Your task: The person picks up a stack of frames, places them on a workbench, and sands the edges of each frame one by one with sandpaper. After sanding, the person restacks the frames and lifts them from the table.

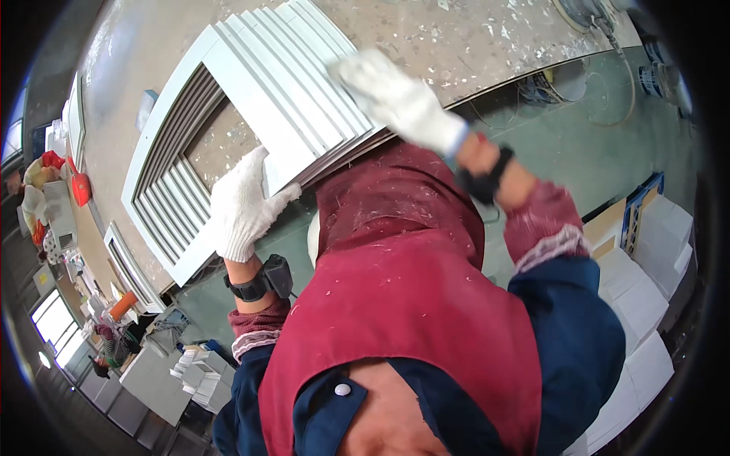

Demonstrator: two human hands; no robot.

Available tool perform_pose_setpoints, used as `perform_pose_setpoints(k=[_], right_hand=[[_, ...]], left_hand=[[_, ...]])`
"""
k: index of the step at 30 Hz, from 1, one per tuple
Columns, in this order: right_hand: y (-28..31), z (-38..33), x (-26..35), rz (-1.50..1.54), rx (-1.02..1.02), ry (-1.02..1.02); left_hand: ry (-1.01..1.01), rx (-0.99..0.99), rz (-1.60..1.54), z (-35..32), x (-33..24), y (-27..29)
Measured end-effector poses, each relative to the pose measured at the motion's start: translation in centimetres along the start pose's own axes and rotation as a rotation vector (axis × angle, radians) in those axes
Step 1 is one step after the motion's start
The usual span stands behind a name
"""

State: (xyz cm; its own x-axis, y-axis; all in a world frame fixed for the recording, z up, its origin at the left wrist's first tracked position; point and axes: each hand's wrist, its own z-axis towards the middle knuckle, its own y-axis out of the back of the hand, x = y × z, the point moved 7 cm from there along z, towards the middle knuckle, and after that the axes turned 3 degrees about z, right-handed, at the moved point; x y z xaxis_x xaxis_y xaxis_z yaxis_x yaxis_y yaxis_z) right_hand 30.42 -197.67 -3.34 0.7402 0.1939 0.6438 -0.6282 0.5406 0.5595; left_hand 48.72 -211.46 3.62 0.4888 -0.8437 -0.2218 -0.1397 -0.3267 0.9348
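Observation:
A stack of white slatted frames [262, 114] lies on the worktable in front of me, layered in steps, with a rectangular opening on its left part. My left hand [242, 207], in a white knitted glove, rests on the near bar beside that opening. Its thumb is spread to the right along the stack's near edge and its fingers stretch forward. Over the right end of the stack lies my right hand [399, 99], gloved too and blurred by motion. Its fingers look stretched out flat across the steps; whether they press on them I cannot tell.
White flecks dot the worktable [456, 45]. Another white frame [131, 266] leans past its left edge, near a red dustpan-like piece [79, 185]. A corded tool [582, 14] sits at the far right. White boxes or panels [639, 304] are stacked at my right.

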Motion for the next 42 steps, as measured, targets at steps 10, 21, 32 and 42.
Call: perform_pose_setpoints(k=[10, 21, 32, 42], right_hand=[[6.6, -9.6, 7.6, 0.083, 0.171, -0.374], [11.5, -5.1, -4.7, -0.882, 0.021, -0.462], [14.8, -1.7, -4.3, -0.885, -0.323, -0.26], [1.6, -5.2, -0.2, 0.259, 0.059, -0.722]], left_hand=[[-0.049, -0.062, -0.033, -0.3, -0.4, 0.5], [-0.06, -0.027, -0.052, -0.7, -0.5, 0.6], [0.321, -0.647, -0.287, -12.1, 13.8, 4.5], [0.941, -0.677, -0.099, -20.4, 29.8, -0.3]])
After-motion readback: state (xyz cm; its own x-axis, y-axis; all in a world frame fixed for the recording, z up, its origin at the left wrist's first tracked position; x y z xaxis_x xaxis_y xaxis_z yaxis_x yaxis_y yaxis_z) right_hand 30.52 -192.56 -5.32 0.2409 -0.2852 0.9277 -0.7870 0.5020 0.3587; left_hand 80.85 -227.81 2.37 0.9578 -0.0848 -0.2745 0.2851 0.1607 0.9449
